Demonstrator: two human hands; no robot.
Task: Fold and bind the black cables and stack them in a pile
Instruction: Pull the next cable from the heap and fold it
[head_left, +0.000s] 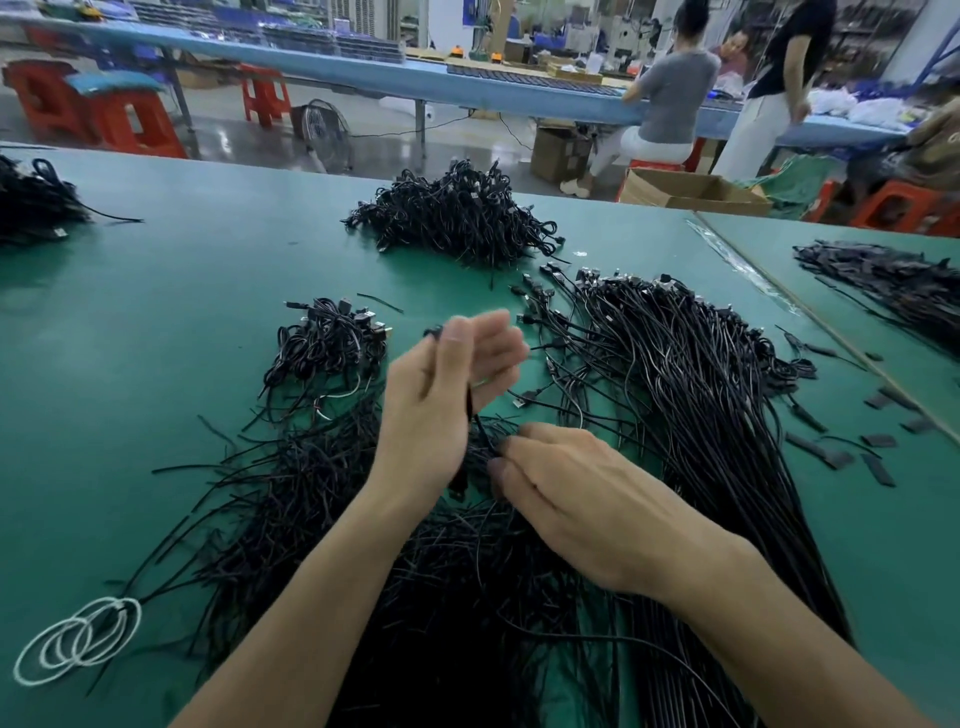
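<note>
My left hand (441, 395) is raised over the green table (156, 322) and grips a folded black cable (475, 431) that hangs down from its palm. Just below, my right hand (566, 493) pinches the lower part of that same cable with thumb and fingertips. A fan of straight loose black cables (701, 395) lies to the right. Under my forearms spreads a heap of thin black ties (322, 493). Left of my hands sits a small pile of bound cables (327, 345). A bigger pile of bound cables (452, 215) rests at the far middle.
White wire loops (78, 639) lie near the left front edge. Another black cable heap (31, 202) sits far left, and one more (883, 280) on the adjoining table to the right. Short black strips (841, 441) are scattered on the right. People work at a blue bench (467, 78) behind.
</note>
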